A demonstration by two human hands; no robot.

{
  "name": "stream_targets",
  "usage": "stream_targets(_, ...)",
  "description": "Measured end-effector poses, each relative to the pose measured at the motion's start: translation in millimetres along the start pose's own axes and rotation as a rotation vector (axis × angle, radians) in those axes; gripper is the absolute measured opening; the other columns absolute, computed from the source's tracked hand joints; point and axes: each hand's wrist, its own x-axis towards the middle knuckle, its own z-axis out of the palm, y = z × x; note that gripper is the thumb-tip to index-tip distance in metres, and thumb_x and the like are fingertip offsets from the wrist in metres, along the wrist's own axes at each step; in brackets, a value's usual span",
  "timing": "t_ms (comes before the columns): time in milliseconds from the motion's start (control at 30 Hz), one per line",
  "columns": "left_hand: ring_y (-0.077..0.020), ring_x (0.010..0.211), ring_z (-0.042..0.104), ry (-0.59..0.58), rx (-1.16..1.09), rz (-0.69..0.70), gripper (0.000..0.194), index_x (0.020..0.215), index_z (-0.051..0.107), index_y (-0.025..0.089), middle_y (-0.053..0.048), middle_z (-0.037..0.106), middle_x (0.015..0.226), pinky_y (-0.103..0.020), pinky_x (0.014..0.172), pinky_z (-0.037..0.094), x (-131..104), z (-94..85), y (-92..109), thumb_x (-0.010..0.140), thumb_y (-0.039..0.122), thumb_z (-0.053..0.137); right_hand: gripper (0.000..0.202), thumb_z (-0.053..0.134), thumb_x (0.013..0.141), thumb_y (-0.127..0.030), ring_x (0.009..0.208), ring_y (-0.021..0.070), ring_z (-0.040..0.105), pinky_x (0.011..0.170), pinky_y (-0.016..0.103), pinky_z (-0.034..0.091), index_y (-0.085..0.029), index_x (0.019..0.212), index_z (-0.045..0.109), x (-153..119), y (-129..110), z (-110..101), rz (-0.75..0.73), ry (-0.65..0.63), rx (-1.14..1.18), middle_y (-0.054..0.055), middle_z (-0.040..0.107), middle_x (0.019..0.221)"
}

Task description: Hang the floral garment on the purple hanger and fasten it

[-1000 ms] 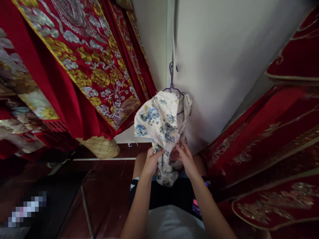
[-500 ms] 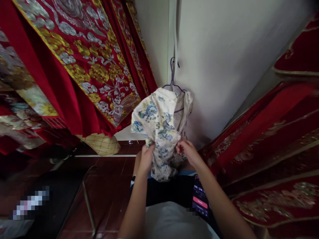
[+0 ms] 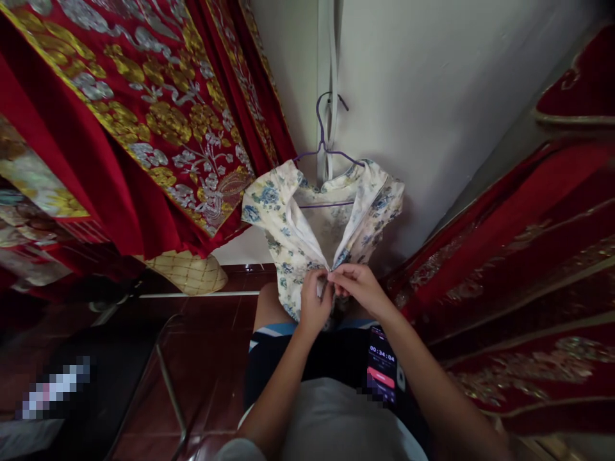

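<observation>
A white short-sleeved shirt with blue flowers (image 3: pixel 278 221) is on a purple hanger (image 3: pixel 323 148), its open front facing me in a V. My left hand (image 3: pixel 316 296) pinches the left front edge of the shirt at the bottom of the V. Right beside it, my right hand (image 3: pixel 355 285) is closed on the other front edge, fingertips almost touching those of the left. Whatever lies between the fingertips, a button or zip, is too small to make out. The shirt's lower part hangs by my knees, partly behind my hands.
Red cloths with gold and silver embroidery (image 3: pixel 168 121) hang on the left; more red embroidered fabric (image 3: pixel 519 256) stands on the right. A phone with a running timer (image 3: pixel 382 368) lies on my thigh. Behind the hanger is a pale wall (image 3: pixel 408 83). A metal bar (image 3: pixel 170 384) rises at lower left.
The shirt has turned from side-on to face me, its front now spread in a V. My left hand has moved right from the shirt's side to meet my right hand at the front edges.
</observation>
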Motion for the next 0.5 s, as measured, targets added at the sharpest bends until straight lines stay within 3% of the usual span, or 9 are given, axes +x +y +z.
stream_targets(100,-0.0175,0.082,0.057,-0.009,-0.057,-0.064,0.009,0.09,0.056,0.019,-0.004,0.059,0.084,-0.03,0.076,0.045,5.3,4.9,1.8,0.095,0.018,0.049,0.032,0.075,0.068,-0.046,0.044,0.0079,0.044,0.044,0.021,0.032,-0.017,0.06,0.064,4.7,-5.1,0.9,0.019,0.048,0.029,-0.002,0.056,0.048)
stream_targets(200,-0.0174,0.081,0.056,-0.042,-0.043,-0.056,0.009,0.085,0.057,0.019,-0.003,0.058,0.083,-0.029,0.075,0.044,8.9,1.7,-1.9,0.092,0.016,0.052,0.033,0.077,0.064,-0.046,0.04,0.0061,0.039,0.041,0.02,0.027,-0.016,0.059,0.063,18.7,-20.3,-2.0,0.008,0.127,0.084,-0.004,0.052,0.045)
stream_targets(333,-0.0181,0.08,0.056,-0.113,0.002,-0.076,0.011,0.081,0.055,0.019,-0.004,0.057,0.08,-0.029,0.073,0.043,3.4,-1.1,-11.9,0.09,0.015,0.052,0.027,0.078,0.063,-0.038,0.039,0.0038,0.033,0.037,0.019,0.019,-0.015,0.063,0.065,53.5,-65.8,-5.9,-0.125,0.231,0.173,-0.006,0.046,0.044)
stream_targets(500,-0.0189,0.08,0.057,-0.195,0.075,-0.149,0.01,0.081,0.054,0.02,-0.004,0.058,0.081,-0.03,0.073,0.043,-15.0,-3.0,-31.1,0.088,0.014,0.051,0.018,0.072,0.073,-0.024,0.038,0.0024,0.03,0.036,0.018,0.016,-0.014,0.062,0.062,94.0,-123.2,-2.3,-0.243,0.298,0.19,-0.007,0.042,0.045)
